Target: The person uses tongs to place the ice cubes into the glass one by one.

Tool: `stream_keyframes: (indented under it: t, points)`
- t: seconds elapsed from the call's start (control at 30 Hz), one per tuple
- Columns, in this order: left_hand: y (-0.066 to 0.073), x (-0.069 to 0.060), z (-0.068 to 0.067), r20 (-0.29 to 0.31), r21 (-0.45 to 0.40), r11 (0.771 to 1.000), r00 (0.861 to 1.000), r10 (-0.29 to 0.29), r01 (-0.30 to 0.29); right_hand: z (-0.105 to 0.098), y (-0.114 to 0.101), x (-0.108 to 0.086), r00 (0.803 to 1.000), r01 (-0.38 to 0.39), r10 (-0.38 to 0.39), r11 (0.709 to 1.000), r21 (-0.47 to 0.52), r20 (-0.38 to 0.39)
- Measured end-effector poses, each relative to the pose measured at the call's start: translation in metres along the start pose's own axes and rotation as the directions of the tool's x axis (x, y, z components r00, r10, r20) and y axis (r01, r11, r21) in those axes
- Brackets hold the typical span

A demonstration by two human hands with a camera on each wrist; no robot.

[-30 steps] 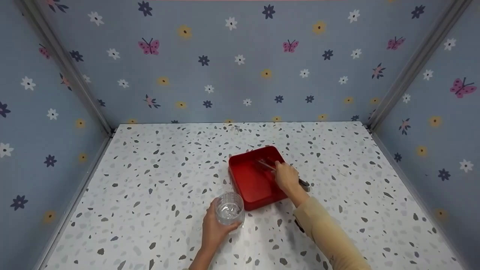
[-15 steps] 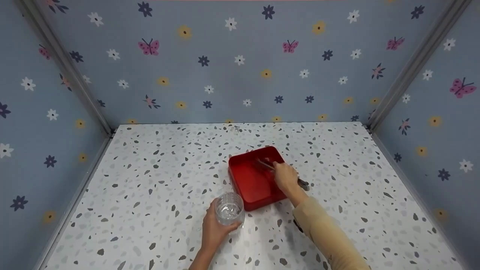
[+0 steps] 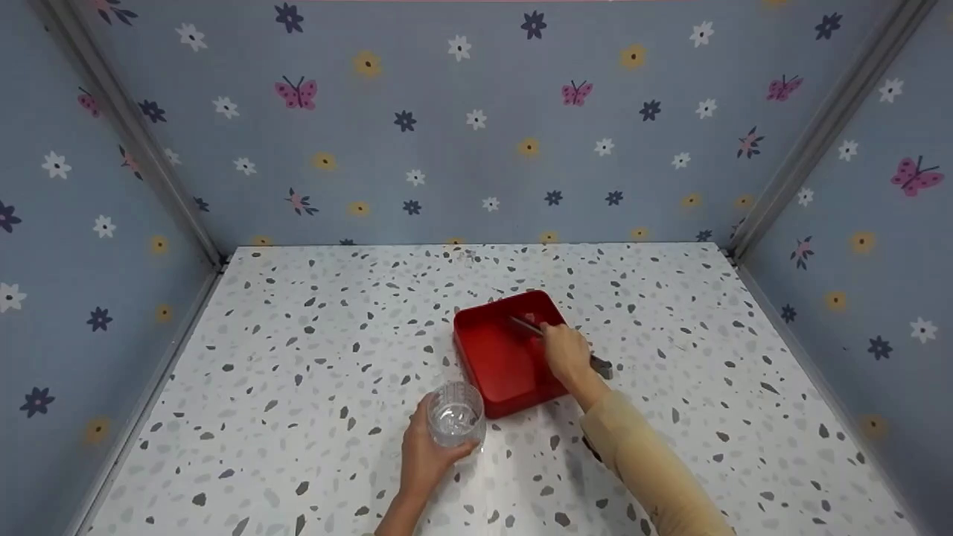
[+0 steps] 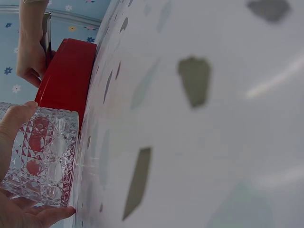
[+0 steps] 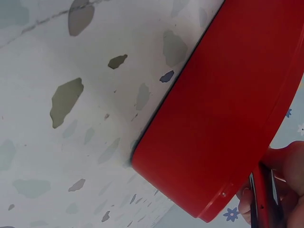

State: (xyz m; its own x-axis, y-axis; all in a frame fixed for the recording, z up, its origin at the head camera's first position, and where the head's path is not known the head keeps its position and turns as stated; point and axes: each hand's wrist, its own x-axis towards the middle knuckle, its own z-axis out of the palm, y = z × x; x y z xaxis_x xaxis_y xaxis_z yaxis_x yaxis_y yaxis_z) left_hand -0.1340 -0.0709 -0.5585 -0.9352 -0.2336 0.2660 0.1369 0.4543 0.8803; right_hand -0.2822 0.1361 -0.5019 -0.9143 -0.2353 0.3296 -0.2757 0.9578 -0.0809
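Observation:
In the head view, my left hand [image 3: 426, 454] holds a clear cut-glass tumbler [image 3: 456, 414] upright on the table, close to the near left corner of a red tray [image 3: 514, 368]. The left wrist view shows the thumb and fingers around the patterned glass [image 4: 45, 156]. My right hand [image 3: 567, 353] grips metal tongs [image 3: 527, 325] over the right side of the tray, their tips reaching inside toward its far part. Faint shiny shapes lie near the tips, too unclear to name. In the right wrist view, the tray's outer wall [image 5: 209, 109] hides the tips of the tongs [image 5: 266, 197].
The white speckled table [image 3: 335, 313] surrounds the tray. Blue flowered panels [image 3: 476, 126] stand at the back and both sides, with grey metal posts [image 3: 811, 126] at the corners. A small dark object [image 3: 592, 448] shows partly beside the right sleeve.
My right hand has shifted very slightly left with the tongs, whose handle end looks narrower than before. The left hand, tumbler and tray have stayed put.

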Motion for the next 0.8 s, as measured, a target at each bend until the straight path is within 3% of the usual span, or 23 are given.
stream_keyframes:
  t: [0.57,0.8]
  points:
    - [0.0013,0.0004,0.0001,0.020,0.026,0.999,0.999,-0.041,0.041,-0.0003,0.0002,-0.0029,0.999,0.030,-0.029,0.999,-0.030,0.033]
    - [0.0015,0.0006,-0.0007,0.021,0.020,0.999,0.999,-0.050,0.049,-0.0047,0.0012,-0.0062,0.999,0.051,-0.051,0.999,-0.015,0.013]
